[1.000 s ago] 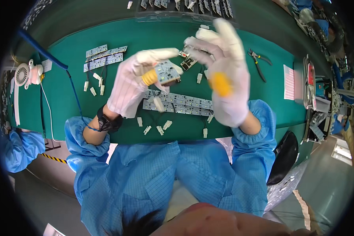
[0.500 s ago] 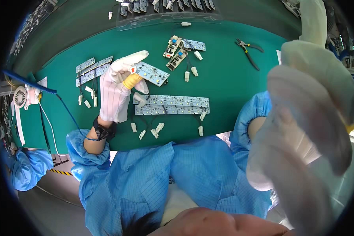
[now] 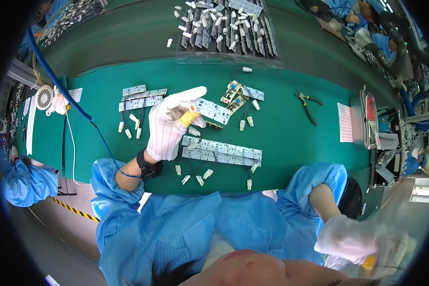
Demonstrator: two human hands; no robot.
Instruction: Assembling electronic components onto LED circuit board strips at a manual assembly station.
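My left hand (image 3: 166,126), in a striped white glove with a yellow finger cot, pinches the left end of a white circuit board (image 3: 215,112) above the green mat. A small red mark sits on the board by the thumb. Below it lie two long LED strip boards (image 3: 224,156) side by side, with white plug connectors (image 3: 208,174) on short wires. Just beyond the held board are brown component boards (image 3: 233,93) and a small white board. My right hand (image 3: 367,245), gloved with a yellow cot, is off the mat at the lower right, its fingers smeared by motion.
More strip boards (image 3: 142,102) with wired plugs lie on the left. Pliers (image 3: 307,107) rest at the right of the green mat (image 3: 291,148). A clear tray (image 3: 229,59) packed with boards stands at the back. A blue coiled cord (image 3: 57,81) and white fan (image 3: 45,97) are at left.
My right hand has swung from high and close at the right down to the lower right. The view has shifted, showing more of the tray. My left hand still holds the circuit board.
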